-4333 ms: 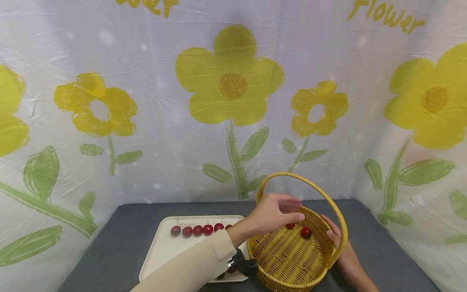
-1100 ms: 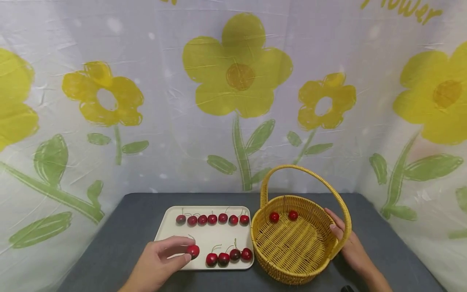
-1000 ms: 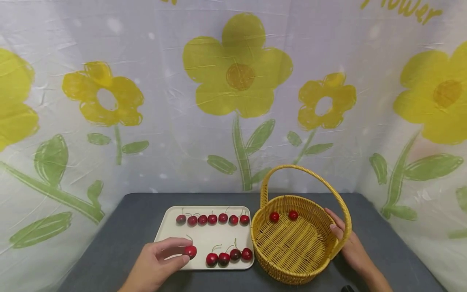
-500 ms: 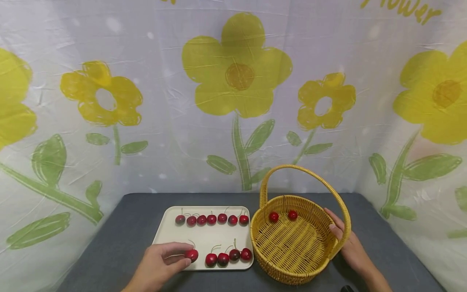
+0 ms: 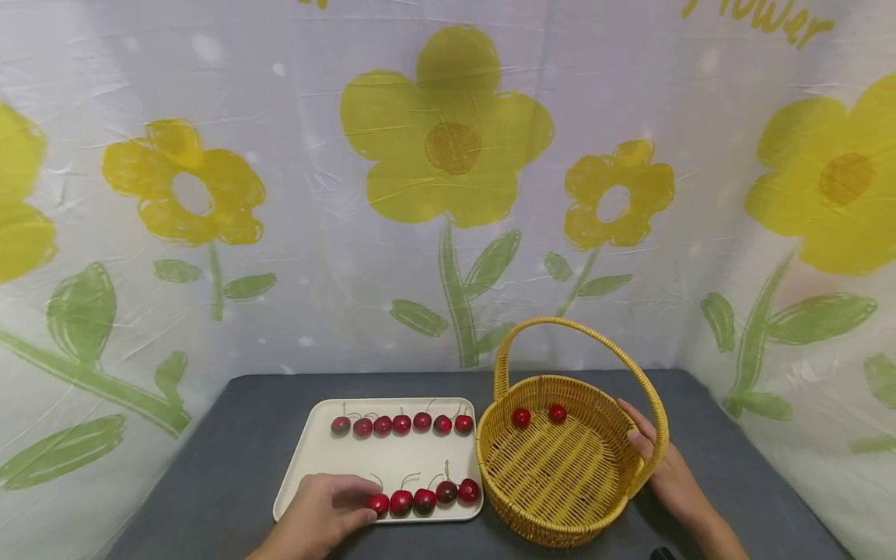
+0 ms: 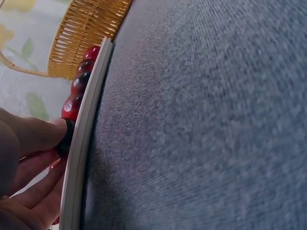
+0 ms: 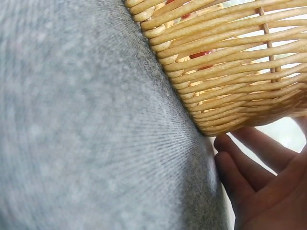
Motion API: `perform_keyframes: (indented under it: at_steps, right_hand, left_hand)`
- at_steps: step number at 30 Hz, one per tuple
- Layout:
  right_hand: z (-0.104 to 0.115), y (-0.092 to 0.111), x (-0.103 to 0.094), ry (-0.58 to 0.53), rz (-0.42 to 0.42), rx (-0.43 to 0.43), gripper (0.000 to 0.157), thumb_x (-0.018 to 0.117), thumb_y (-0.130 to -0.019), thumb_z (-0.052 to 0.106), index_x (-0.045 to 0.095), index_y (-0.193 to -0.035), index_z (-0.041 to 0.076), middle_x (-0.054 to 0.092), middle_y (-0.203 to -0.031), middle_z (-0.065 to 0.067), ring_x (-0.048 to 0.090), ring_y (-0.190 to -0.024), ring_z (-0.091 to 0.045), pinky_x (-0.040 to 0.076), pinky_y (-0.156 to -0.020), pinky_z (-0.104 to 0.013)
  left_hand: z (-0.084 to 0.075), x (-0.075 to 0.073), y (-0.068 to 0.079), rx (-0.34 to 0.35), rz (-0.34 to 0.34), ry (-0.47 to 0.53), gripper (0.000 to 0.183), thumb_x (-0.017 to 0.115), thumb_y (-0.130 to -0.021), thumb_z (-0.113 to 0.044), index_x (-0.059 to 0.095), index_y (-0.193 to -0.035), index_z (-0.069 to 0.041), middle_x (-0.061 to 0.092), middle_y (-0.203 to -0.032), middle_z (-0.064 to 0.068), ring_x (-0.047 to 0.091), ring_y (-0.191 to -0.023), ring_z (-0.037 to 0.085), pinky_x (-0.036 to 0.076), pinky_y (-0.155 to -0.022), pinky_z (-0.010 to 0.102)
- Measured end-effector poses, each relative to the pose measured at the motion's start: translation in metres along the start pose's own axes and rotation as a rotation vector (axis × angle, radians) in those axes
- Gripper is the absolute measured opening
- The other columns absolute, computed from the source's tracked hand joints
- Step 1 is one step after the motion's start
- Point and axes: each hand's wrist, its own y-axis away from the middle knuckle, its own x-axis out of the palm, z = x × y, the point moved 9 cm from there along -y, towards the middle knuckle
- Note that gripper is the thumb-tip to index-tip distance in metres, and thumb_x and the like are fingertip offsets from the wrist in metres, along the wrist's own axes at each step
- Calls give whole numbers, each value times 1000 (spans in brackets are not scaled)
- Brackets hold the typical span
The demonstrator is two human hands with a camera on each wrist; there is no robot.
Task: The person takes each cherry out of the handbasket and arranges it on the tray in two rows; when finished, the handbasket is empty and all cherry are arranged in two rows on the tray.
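In the head view, my left hand pinches a cherry at the left end of the front row on the white tray. The left wrist view shows the thumb pressed on the dark side of that cherry, close by the tray rim. A red cherry sits right beside it. My right hand rests against the outer right side of the yellow woven basket, behind its handle. Fairly straight fingers touch the basket wall in the right wrist view.
Several cherries with stems line the back of the tray, and others continue the front row. Two cherries lie inside the basket, whose tall arched handle rises above it. Grey cloth covers the table before a flowered curtain.
After reaching over the basket, my left hand moved back to the tray with a cherry pinched, then slid it rightward and down against the front row. My right hand stays at the basket.
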Motion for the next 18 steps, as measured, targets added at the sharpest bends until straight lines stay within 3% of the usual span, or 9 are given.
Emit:
perform_keyframes:
  at_steps: [9, 15, 18]
  right_hand:
    - [0, 0, 1, -7, -1, -3, 55, 37, -122, 37, 27, -175, 28, 35, -177, -20, 42, -134, 21, 48, -99, -11]
    - [-1, 0, 0, 14, -16, 9, 55, 38, -121, 38, 29, -175, 28, 35, -176, -19, 41, -133, 23, 48, -99, -11]
    - [-1, -1, -1, 7, -14, 17, 56, 37, -121, 39, 28, -175, 28, 35, -177, -19, 41, -132, 23, 48, -99, -11]
  left_hand:
    - [1, 0, 0, -46, 21, 49, 28, 95, -84, -18, 86, -111, -17, 84, -104, -8, 75, -93, -1, 64, -87, 25]
    - [-5, -8, -1, -153, -30, 249, 38, 91, -89, -17, 81, -124, -6, 83, -119, 11, 82, -100, 17, 66, -88, 25]
    - [-19, -8, -8, -149, -33, 401, 42, 87, -95, -18, 77, -132, -3, 78, -130, 20, 81, -111, 21, 63, -92, 21]
